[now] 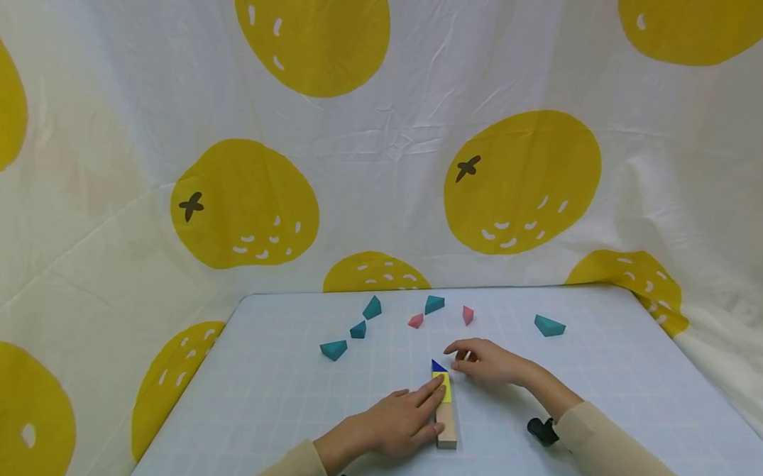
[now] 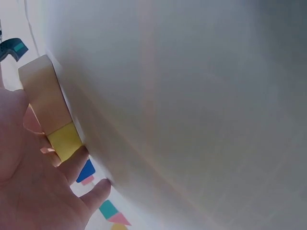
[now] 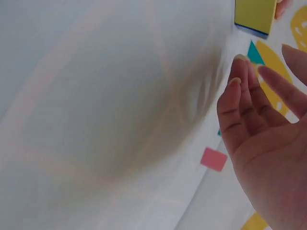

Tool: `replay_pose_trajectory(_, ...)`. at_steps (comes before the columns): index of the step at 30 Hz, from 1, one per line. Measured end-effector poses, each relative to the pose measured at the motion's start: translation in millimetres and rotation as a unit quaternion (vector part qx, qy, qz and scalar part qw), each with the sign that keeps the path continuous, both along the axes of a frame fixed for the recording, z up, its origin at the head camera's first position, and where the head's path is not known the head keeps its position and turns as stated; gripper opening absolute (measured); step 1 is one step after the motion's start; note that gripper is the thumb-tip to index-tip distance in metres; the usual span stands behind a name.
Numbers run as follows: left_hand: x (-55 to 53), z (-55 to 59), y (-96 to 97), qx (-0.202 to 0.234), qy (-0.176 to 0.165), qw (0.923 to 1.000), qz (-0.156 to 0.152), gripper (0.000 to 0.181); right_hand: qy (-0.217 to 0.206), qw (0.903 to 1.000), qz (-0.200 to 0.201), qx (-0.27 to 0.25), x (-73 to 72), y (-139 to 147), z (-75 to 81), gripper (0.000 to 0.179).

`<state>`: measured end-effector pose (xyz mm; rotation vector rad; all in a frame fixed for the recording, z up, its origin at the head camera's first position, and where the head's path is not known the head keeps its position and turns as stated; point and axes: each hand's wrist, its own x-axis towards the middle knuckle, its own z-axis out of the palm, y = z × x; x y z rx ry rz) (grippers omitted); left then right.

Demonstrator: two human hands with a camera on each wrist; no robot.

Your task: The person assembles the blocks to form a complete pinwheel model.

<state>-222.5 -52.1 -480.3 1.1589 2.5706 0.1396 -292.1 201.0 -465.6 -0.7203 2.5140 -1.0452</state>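
The left hand (image 1: 405, 421) lies palm down, its fingers (image 1: 429, 391) nearly straight; farther out and to its right, the right hand (image 1: 487, 361) has loosely bent fingers.

The head camera looks ahead and down at the table (image 1: 254, 374) from farther back, while wrist cameras look from close up along the left hand (image 1: 402, 423) and right hand (image 1: 492, 362), and all three see the yellow block (image 1: 448, 393).

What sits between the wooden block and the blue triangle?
A yellow section, partly covered by the left hand, lies between the wooden block and the blue triangle, as the head view shows.
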Motion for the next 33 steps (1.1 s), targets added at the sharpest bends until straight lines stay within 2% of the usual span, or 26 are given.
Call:
replay_pose_trajectory(9,1.2,2.2,0.2,0.003,-0.005,1.0000,0.005,0.073,0.060,0.9979,-0.023,0.006,9.1,34.1,7.9,0.033)
replay_pose_trajectory(15,0.9,1.9,0.2,0.006,-0.005,1.0000,0.001,0.073,0.094,0.9935,-0.064,0.013,12.6,57.7,11.7,0.033)
replay_pose_trajectory(26,2.1,3.0,-0.5,0.008,-0.012,0.9999,0.000,0.073,0.188,0.9755,-0.111,0.026,10.0,106.9,14.2,0.034)
replay_pose_trajectory(33,2.0,2.4,-0.8,0.007,-0.009,0.9999,0.000,0.072,0.195,0.9697,-0.142,0.038,2.8,126.2,13.4,0.036)
